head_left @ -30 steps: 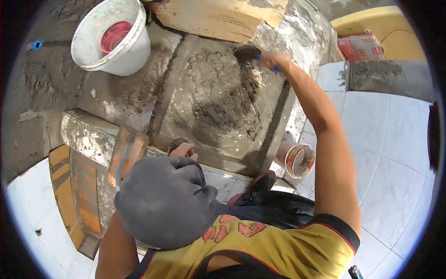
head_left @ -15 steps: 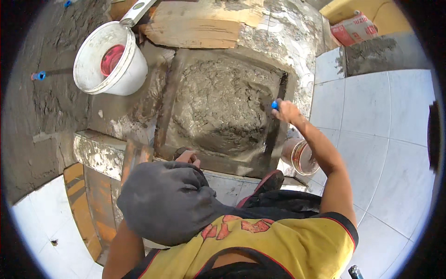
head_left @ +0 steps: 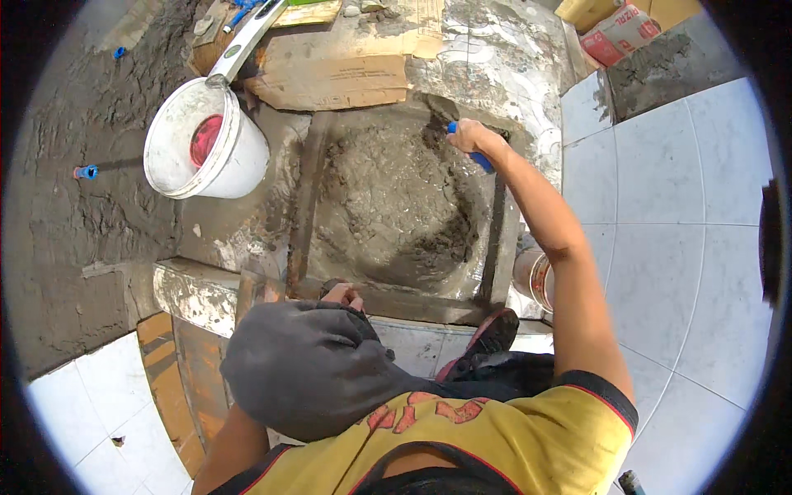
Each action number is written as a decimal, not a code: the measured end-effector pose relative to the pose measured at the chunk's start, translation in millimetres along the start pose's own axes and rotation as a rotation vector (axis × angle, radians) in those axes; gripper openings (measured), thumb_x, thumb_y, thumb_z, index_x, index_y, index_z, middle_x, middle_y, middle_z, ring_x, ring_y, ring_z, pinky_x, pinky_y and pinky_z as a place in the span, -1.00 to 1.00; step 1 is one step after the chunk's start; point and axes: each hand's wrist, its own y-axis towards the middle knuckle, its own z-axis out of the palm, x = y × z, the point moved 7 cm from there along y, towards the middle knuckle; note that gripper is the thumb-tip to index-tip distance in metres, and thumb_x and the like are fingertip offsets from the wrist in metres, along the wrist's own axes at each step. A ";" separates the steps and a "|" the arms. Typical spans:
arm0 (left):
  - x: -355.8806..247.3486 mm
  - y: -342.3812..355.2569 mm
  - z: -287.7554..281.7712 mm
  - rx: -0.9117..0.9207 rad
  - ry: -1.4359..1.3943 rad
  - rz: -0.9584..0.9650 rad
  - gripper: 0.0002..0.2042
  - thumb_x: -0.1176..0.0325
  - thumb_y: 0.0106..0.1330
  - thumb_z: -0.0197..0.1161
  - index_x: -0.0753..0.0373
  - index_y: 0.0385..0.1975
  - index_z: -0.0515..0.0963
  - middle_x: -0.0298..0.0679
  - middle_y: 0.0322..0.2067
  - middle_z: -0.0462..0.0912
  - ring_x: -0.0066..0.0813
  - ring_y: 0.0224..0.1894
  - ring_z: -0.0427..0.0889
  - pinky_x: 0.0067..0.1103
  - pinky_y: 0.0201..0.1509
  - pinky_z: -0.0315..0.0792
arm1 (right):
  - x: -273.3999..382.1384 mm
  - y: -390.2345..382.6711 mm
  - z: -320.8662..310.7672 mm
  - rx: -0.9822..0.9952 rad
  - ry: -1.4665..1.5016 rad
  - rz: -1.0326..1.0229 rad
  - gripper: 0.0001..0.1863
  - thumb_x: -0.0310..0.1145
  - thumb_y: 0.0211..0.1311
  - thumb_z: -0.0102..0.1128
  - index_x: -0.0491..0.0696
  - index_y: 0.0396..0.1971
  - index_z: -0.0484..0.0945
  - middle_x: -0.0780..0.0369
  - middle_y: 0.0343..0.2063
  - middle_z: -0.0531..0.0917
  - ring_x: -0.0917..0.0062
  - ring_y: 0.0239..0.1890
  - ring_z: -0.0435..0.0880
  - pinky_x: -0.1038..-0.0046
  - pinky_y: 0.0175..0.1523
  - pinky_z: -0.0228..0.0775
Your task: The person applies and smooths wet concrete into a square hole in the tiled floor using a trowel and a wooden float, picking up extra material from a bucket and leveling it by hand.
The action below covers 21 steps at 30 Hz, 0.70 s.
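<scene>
My right hand (head_left: pixel 471 137) grips a blue-handled tool (head_left: pixel 482 158), its dark end at the far right part of wet grey mortar (head_left: pixel 384 190), where I cannot make out its shape. The mortar lies inside a shallow square border (head_left: pixel 301 231). My left hand (head_left: pixel 342 294) has curled fingers at the near edge of that border, around something dark that is partly hidden by a grey cloth-covered shape (head_left: pixel 301 367) in front of me. A dark shoe (head_left: pixel 495 334) shows by the near right corner.
A white bucket (head_left: pixel 235 169) with a red container inside is at left, a long level (head_left: pixel 247 37) behind it. Cardboard (head_left: pixel 326 78) lies beyond the mortar. A smaller bucket (head_left: pixel 532 279), white wall or floor tiles (head_left: pixel 660 190) and a red-and-white sack (head_left: pixel 617 33) are at right.
My right hand with the tool came toward me along the mortar's right side, then moved back up toward the far edge. My left hand stays near the close edge. The view shifted slightly.
</scene>
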 end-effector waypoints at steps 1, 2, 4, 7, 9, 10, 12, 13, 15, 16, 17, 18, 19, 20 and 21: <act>-0.3 0.0 1.7 0.006 -0.033 -0.001 -0.72 0.50 0.31 0.19 0.28 0.00 0.41 -0.29 -0.52 0.52 -0.50 -0.54 0.56 -0.51 -0.47 0.46 | -9.0 0.9 1.7 0.006 -0.044 0.066 -0.55 -0.08 0.26 0.13 -0.17 -0.63 0.59 0.06 -0.67 0.65 0.23 -0.54 0.70 0.23 -0.37 0.54; 12.7 -0.4 6.0 -0.004 -0.119 0.000 -0.72 0.50 0.30 0.20 0.29 0.00 0.41 -0.29 -0.51 0.52 -0.49 -0.54 0.56 -0.51 -0.47 0.45 | -22.9 -10.1 5.2 0.008 -0.052 0.073 -0.55 -0.08 0.26 0.13 -0.17 -0.63 0.59 0.06 -0.67 0.65 0.23 -0.54 0.70 0.23 -0.37 0.54; 56.6 -6.1 -8.0 -0.078 -0.190 -0.020 -0.71 0.51 0.29 0.21 0.29 0.00 0.41 -0.29 -0.50 0.52 -0.49 -0.54 0.55 -0.51 -0.47 0.44 | 12.2 -41.0 18.1 -0.073 -0.125 -0.239 -0.57 -0.09 0.27 0.11 -0.17 -0.58 0.62 0.03 -0.65 0.66 0.19 -0.50 0.72 0.21 -0.30 0.55; 113.4 1.4 0.9 -0.023 -0.333 -0.098 -0.71 0.46 0.28 0.23 0.29 -0.02 0.43 -0.27 -0.50 0.52 -0.48 -0.53 0.53 -0.50 -0.47 0.44 | -55.6 -80.0 56.4 0.053 0.160 0.172 -0.55 -0.06 0.24 0.11 -0.21 -0.50 0.62 -0.03 -0.54 0.68 0.17 -0.42 0.74 0.20 -0.21 0.56; 91.9 17.7 10.3 0.012 -0.008 0.153 -0.72 0.40 0.28 0.22 0.28 -0.04 0.47 -0.25 -0.49 0.54 -0.47 -0.54 0.52 -0.50 -0.45 0.43 | -127.9 -90.5 94.0 -0.039 0.240 0.312 -0.53 -0.02 0.21 0.14 -0.21 -0.52 0.60 -0.03 -0.58 0.66 0.17 -0.42 0.74 0.21 -0.19 0.55; 78.7 15.9 11.3 0.009 0.071 0.211 -0.73 0.40 0.29 0.22 0.28 -0.04 0.47 -0.25 -0.49 0.54 -0.47 -0.54 0.52 -0.50 -0.45 0.43 | -138.6 -93.9 112.0 -0.016 0.309 0.355 -0.51 0.01 0.20 0.16 -0.20 -0.54 0.59 -0.02 -0.61 0.65 0.18 -0.43 0.74 0.22 -0.19 0.55; 55.3 6.9 6.8 0.010 0.099 0.206 -0.73 0.40 0.30 0.21 0.29 -0.04 0.46 -0.24 -0.48 0.54 -0.47 -0.53 0.53 -0.50 -0.43 0.44 | -103.4 -91.0 133.3 -0.050 0.326 0.286 -0.49 0.02 0.19 0.19 -0.19 -0.62 0.59 0.04 -0.72 0.60 0.21 -0.44 0.74 0.23 -0.20 0.54; 52.8 -1.1 0.9 -0.008 0.086 0.156 -0.73 0.40 0.30 0.21 0.29 -0.04 0.46 -0.24 -0.48 0.54 -0.47 -0.52 0.53 -0.50 -0.42 0.44 | -44.0 -88.0 120.7 -0.061 0.206 0.119 -0.51 0.02 0.19 0.22 -0.20 -0.54 0.60 -0.01 -0.61 0.64 0.17 -0.46 0.72 0.20 -0.19 0.53; 36.9 -14.9 4.3 -0.012 0.050 0.111 -0.74 0.40 0.31 0.20 0.29 -0.04 0.46 -0.23 -0.47 0.55 -0.46 -0.51 0.54 -0.50 -0.41 0.45 | -25.1 -79.1 142.8 -0.185 -0.033 -0.031 -0.53 -0.04 0.20 0.22 -0.26 -0.36 0.57 -0.14 -0.35 0.65 -0.06 -0.33 0.65 0.09 -0.17 0.50; 37.5 -17.4 10.4 -0.005 0.039 0.105 -0.74 0.39 0.32 0.20 0.29 -0.04 0.46 -0.23 -0.46 0.55 -0.46 -0.51 0.54 -0.50 -0.40 0.45 | -18.8 -92.3 135.0 -0.202 -0.028 -0.053 -0.53 -0.05 0.18 0.23 -0.28 -0.37 0.57 -0.17 -0.37 0.64 -0.10 -0.24 0.64 0.06 -0.14 0.49; 34.4 -24.2 3.6 -0.040 0.036 0.092 -0.74 0.39 0.32 0.19 0.30 -0.04 0.46 -0.22 -0.46 0.55 -0.46 -0.50 0.55 -0.50 -0.39 0.45 | 11.8 -107.8 111.5 -0.005 0.039 0.040 -0.53 -0.07 0.16 0.25 -0.28 -0.34 0.57 -0.20 -0.34 0.64 -0.08 -0.22 0.64 0.04 -0.12 0.49; 30.1 -22.0 12.7 -0.015 0.021 0.109 -0.75 0.39 0.32 0.19 0.30 -0.04 0.46 -0.22 -0.45 0.55 -0.46 -0.50 0.55 -0.50 -0.38 0.46 | 12.0 -135.6 84.8 -0.082 0.008 0.066 -0.56 -0.11 0.14 0.28 -0.28 -0.33 0.57 -0.21 -0.34 0.64 -0.07 -0.21 0.65 0.04 -0.12 0.50; 26.1 -20.4 14.7 -0.008 0.015 0.111 -0.75 0.39 0.33 0.19 0.30 -0.04 0.46 -0.22 -0.45 0.56 -0.46 -0.49 0.55 -0.50 -0.38 0.46 | -8.0 -145.0 85.8 -0.190 -0.046 0.041 -0.58 -0.13 0.14 0.28 -0.26 -0.32 0.58 -0.19 -0.34 0.64 -0.07 -0.20 0.66 0.05 -0.10 0.50; 27.8 -21.7 20.7 0.012 0.016 0.106 -0.75 0.39 0.33 0.18 0.30 -0.04 0.46 -0.22 -0.45 0.56 -0.45 -0.49 0.56 -0.50 -0.37 0.46 | 0.9 -164.4 69.7 -0.154 0.013 0.085 -0.60 -0.14 0.12 0.32 -0.22 -0.29 0.58 -0.17 -0.33 0.64 -0.08 -0.20 0.65 0.05 -0.08 0.50; 25.8 -22.0 21.0 0.015 0.016 0.106 -0.75 0.39 0.34 0.18 0.30 -0.04 0.46 -0.21 -0.44 0.56 -0.45 -0.49 0.56 -0.50 -0.36 0.47 | 0.2 -178.1 67.6 -0.212 0.009 0.097 -0.60 -0.15 0.11 0.34 -0.20 -0.24 0.57 -0.15 -0.33 0.64 -0.08 -0.22 0.64 0.05 -0.09 0.50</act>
